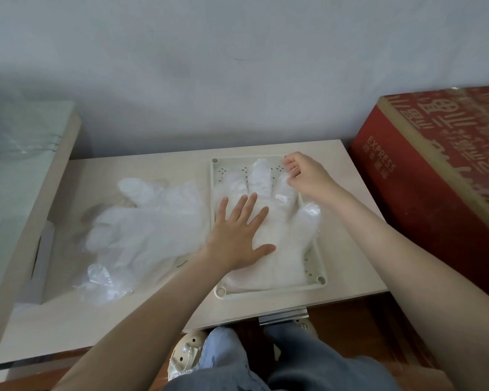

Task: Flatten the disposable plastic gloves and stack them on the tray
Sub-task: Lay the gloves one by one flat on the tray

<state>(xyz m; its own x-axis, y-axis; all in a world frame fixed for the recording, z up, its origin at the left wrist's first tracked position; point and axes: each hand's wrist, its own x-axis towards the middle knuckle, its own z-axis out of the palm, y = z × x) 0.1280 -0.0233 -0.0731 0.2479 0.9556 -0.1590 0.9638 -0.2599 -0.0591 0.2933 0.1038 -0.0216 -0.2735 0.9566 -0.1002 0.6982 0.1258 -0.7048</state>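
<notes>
Glove [280,249] lies spread in the cream tray [266,292], centre-right of frame, finger sleeves pointing toward the top edge, one sleeve lapping over the tray's right rim. Palm area is pinned by the left hand [237,232], fingers [250,206] straight and splayed, pressing flat. At the tray's upper right the right hand [305,176] has its fingers curled and seems to pinch the film near a sleeve tip. Crumpled loose gloves [147,221] are piled on the pale counter [153,311] just left of the tray. Likely handling: thin milky-clear film, almost weightless, limp, slippery, traps air, would tear if yanked. Best pinned at the palm and drawn out gently by sleeve tips or cuff. Tray looks rigid, rectangular, with small cross-shaped perforations and round corner sockets. Red cardboard box [435,170] at right edge.
</notes>
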